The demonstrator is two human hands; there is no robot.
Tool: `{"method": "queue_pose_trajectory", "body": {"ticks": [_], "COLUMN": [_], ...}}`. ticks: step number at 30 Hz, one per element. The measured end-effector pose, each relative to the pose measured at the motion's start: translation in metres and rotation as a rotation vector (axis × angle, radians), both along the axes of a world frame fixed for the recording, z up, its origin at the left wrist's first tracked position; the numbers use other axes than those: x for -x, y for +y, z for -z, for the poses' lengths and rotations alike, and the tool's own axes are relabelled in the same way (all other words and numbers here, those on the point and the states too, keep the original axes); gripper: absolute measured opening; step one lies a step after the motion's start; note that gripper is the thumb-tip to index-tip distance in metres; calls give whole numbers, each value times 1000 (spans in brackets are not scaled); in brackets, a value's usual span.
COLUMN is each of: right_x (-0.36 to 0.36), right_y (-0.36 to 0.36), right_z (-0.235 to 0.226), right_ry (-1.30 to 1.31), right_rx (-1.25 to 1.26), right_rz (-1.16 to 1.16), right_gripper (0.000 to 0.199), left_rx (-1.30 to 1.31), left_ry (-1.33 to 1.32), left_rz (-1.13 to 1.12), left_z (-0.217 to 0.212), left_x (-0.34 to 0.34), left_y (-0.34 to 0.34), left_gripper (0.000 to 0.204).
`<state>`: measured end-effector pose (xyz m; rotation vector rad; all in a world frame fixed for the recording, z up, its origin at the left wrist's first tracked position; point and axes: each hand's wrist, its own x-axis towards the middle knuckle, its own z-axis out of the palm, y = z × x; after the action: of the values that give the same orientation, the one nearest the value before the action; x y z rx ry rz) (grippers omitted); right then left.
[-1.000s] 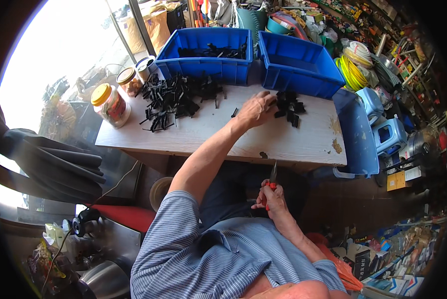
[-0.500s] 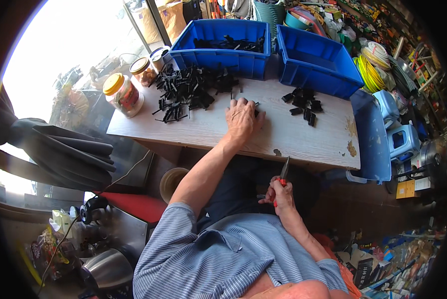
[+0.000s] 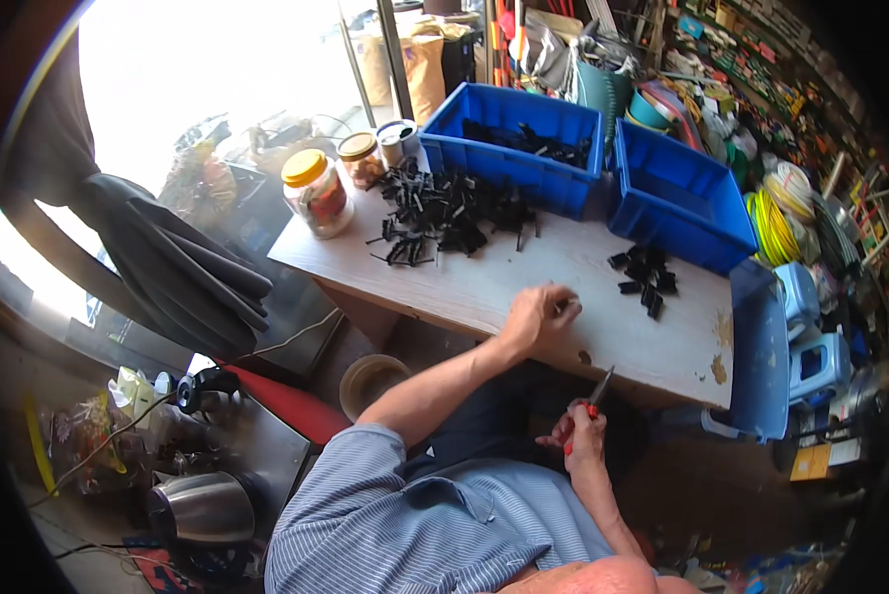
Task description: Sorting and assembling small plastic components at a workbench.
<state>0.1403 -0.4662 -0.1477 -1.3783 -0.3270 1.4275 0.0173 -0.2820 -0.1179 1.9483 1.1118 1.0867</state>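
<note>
— Since half a second ago, has the left hand (image 3: 538, 315) come back toward the near edge of the surface (image 3: 523, 272)?

— Yes. It lay flat nearer the big pile of black pieces (image 3: 449, 210); now it rests curled, well apart from that pile and from the small cluster (image 3: 644, 274) to its right.

— Is its grip closed on a piece?

— The fingers are bent over, but I cannot tell whether anything is inside.

— And the right hand (image 3: 583, 432)?

— Below the surface's near edge, clamped on the red-handled tool (image 3: 595, 394), tip pointing up, much as earlier. Likely one piece is being readied.

Cluttered workshop: parts bins (image 3: 509, 148), workbench (image 3: 523, 277)
</note>
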Motion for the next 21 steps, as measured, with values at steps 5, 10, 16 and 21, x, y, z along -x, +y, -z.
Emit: {"method": "queue_pose_trajectory", "body": {"ticks": [5,10,16,21], "right_x": [-3,0,-19,-13], "right_y": [8,9,6,4], "right_z": [-8,-23,34,29], "right_ry": [87,21,-126,-138], "right_rx": [-139,-242,-231,-256], "right_rz": [20,105,149,115], "right_gripper": [8,10,25,30], "left_rx": [42,195,319,420], "left_ry": [-171,-368,-503,-645], "left_rz": [72,70,-18,39], "left_z": [3,22,35,47], "left_x": [-3,-14,-19,-16], "left_y": [-63,-105,-118,-119], "left_gripper": [18,19,33,35]}}
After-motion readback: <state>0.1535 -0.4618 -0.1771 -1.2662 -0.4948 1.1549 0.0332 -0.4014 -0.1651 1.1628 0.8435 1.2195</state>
